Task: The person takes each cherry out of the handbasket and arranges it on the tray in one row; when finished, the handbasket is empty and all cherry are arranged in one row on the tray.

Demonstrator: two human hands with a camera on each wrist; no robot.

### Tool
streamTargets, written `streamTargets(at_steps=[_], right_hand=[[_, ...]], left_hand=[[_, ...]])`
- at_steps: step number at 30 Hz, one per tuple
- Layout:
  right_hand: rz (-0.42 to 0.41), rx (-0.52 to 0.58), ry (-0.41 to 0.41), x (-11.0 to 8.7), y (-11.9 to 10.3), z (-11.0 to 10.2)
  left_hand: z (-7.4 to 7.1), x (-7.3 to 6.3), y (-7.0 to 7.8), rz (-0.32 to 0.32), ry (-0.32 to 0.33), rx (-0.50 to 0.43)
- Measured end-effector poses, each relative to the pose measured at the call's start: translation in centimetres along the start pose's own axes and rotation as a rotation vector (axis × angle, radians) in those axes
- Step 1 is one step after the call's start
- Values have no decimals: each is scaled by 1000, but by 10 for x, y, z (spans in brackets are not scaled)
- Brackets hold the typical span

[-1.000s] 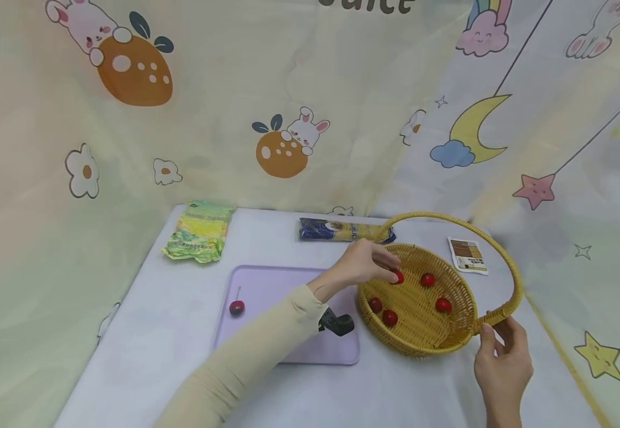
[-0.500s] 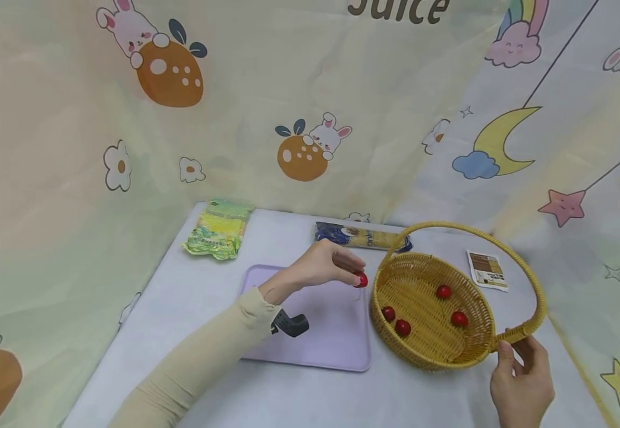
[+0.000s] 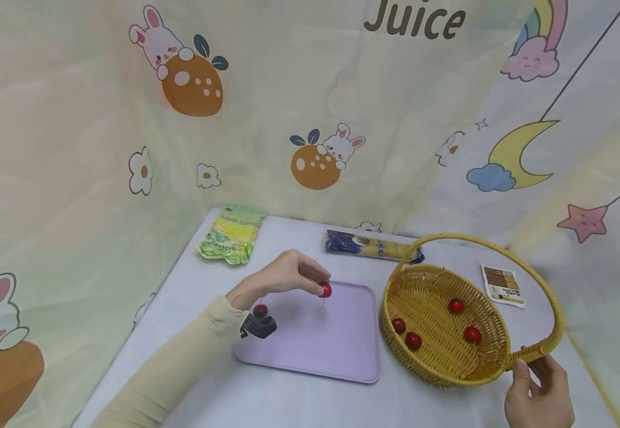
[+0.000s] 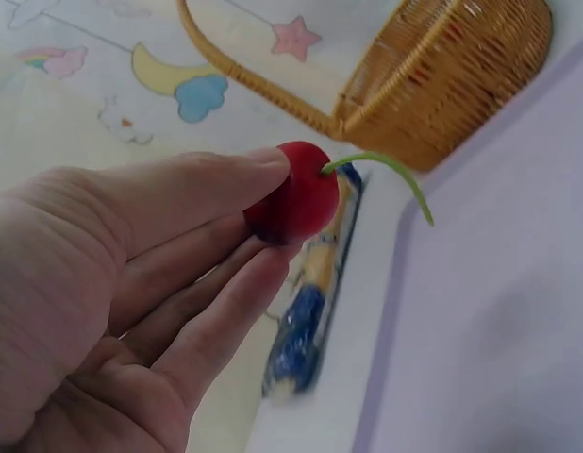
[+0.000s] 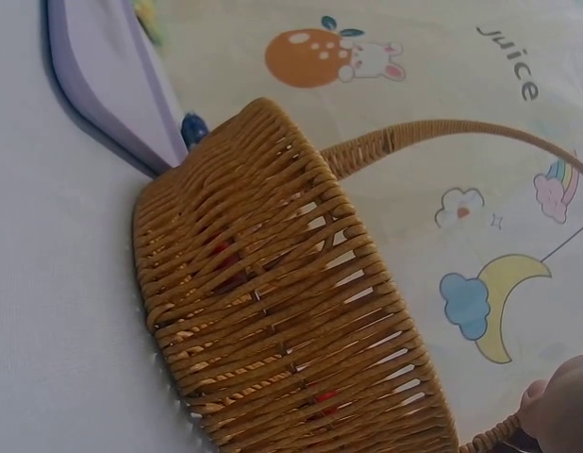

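My left hand (image 3: 288,274) pinches a red cherry (image 3: 326,290) between thumb and fingers, over the lilac tray (image 3: 342,339). In the left wrist view the cherry (image 4: 301,193) shows its curved green stem pointing away from the fingertips. Another cherry (image 3: 260,311), darker and with its stem up, is on the tray's left side, close behind the left wrist's black camera. My right hand (image 3: 540,389) grips the woven basket (image 3: 433,351) where its handle meets the rim. Inside the basket lie several cherries (image 3: 456,305). At the right wrist view's corner, only part of my right hand (image 5: 560,406) shows.
A green and yellow packet (image 3: 232,235) lies at the table's back left. Behind the tray and basket is a long blue and yellow packet (image 3: 368,246). A small white and brown sachet (image 3: 502,286) lies right of the basket, under its arched handle (image 3: 481,242). Printed cloth surrounds the table.
My left hand has lifted a cherry out of the basket and carried it left over the tray. The right hand has kept its grip on the basket. The head view has shifted left.
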State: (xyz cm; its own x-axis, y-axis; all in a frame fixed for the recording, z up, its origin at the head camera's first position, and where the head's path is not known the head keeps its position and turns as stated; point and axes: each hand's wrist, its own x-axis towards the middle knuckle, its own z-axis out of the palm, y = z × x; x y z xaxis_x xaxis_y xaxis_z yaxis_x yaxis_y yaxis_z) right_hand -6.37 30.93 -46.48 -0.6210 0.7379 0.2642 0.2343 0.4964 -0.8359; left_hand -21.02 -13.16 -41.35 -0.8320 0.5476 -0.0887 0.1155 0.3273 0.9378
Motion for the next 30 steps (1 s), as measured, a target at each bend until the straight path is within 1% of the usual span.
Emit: streamTargets(at_steps=[6, 8, 14, 19, 23, 30], right_hand=[[46, -50, -6, -2, 1, -1], [42, -57, -4, -3, 1, 0], [8, -27, 12, -1, 0, 1], [24, -40, 8, 0, -1, 1], [19, -36, 9, -1, -1, 1], [7, -39, 9, -2, -2, 1]], left_hand=[[-11, -12, -25, -5, -39, 44], [-15, -15, -33, -14, -46, 62], [-23, -22, -55, -41, -47, 120], [-28, -27, -66, -67, -60, 120], [-29, -29, -73, -81, -65, 126], [-29, -29, -79, -73, -67, 135]])
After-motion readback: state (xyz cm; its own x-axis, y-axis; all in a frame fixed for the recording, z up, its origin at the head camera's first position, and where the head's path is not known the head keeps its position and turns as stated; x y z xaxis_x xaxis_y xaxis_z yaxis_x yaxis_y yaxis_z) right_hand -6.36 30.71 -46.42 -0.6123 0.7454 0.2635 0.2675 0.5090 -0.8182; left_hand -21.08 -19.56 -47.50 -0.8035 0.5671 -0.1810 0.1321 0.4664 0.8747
